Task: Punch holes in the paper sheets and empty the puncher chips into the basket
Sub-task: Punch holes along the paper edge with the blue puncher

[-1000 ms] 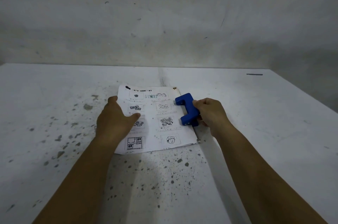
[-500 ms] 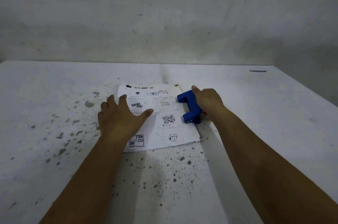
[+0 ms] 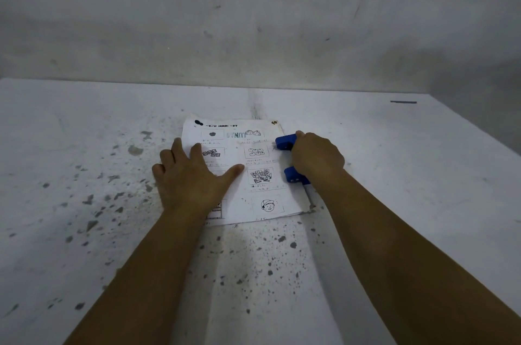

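- The paper sheets [image 3: 255, 172], a thin stack of printed worksheets with small cartoon drawings, lie flat at the centre of the frame on a white table [image 3: 394, 175] speckled with dark spots.
- The left hand [image 3: 191, 178] lies palm-down on the left half of the stack, fingers spread and loose, pressing the paper rather than gripping anything.
- The blue hole puncher [image 3: 290, 158] sits over the right edge of the stack; its two blue ends show just left of the hand, one above the other in the frame.
- The right hand [image 3: 317, 158] covers the puncher's top from the right and is clamped over it, knuckles up.
- A grey, scuffed wall [image 3: 253, 20] fills the upper half of the frame.
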